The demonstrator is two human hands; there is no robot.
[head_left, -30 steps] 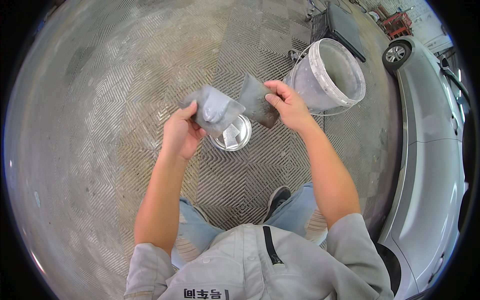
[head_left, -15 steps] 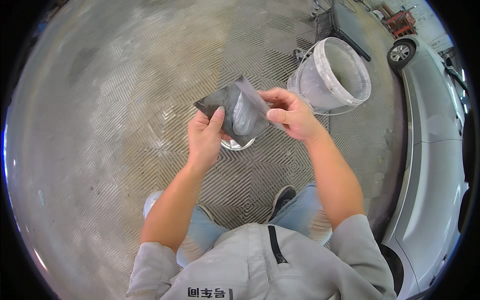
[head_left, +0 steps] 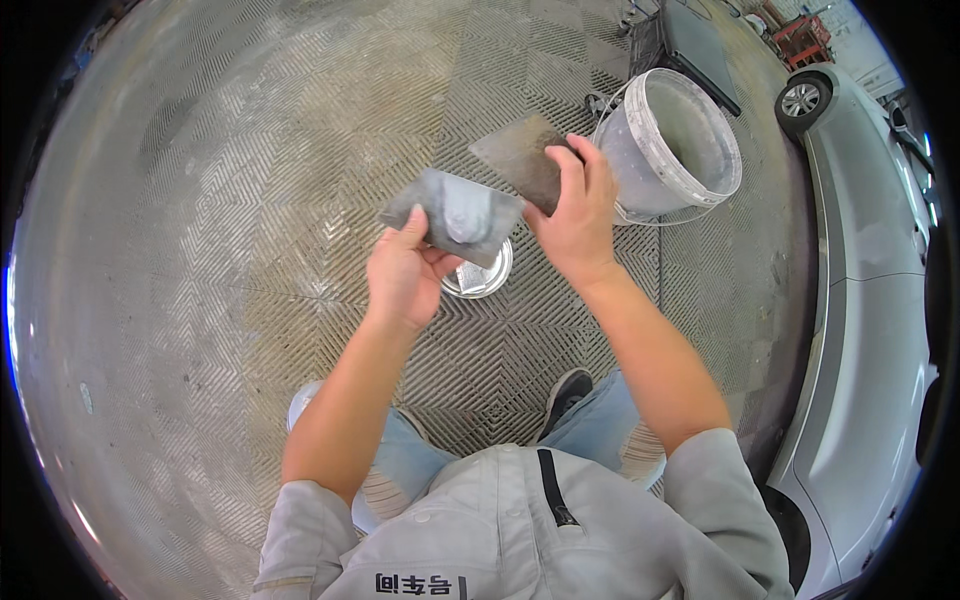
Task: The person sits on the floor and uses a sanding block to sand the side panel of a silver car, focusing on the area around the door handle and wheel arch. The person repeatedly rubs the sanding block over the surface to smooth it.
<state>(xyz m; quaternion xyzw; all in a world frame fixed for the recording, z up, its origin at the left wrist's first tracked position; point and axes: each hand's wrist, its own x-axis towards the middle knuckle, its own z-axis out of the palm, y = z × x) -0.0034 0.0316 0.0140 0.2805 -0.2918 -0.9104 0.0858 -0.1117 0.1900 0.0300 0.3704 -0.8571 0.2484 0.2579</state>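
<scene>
Holding two thin, flat sheets over the ribbed floor (head_left: 330,200), one per hand. The left sheet (head_left: 492,240) is dull grey, roughly rectangular, slightly blurred, and tilted so its upper face shows; a smooth, pale grey mound of paste (head_left: 466,213) sits near its middle. The right sheet (head_left: 527,162) is darker, brownish grey and smudged, with a pointed far-left corner. Both are up in front of me, near corners close together; can't tell if they touch.

Forearms reach forward from either side, converging. My left hand (head_left: 403,278) sits low, turned partly palm-up; my right hand (head_left: 578,215) is a little farther forward, knuckles arched.

Left fingers: pinched on the sheet's near-left edge, thumb flat on top, the others tucked underneath. Right fingers: hooked over the right edge of the dark sheet, clamping it, thumb at its near corner.

Below the left sheet, partly hidden by it, a round silvery tin (head_left: 478,294). Pale, whitish bucket (head_left: 630,160) just beyond my right hand.
</scene>
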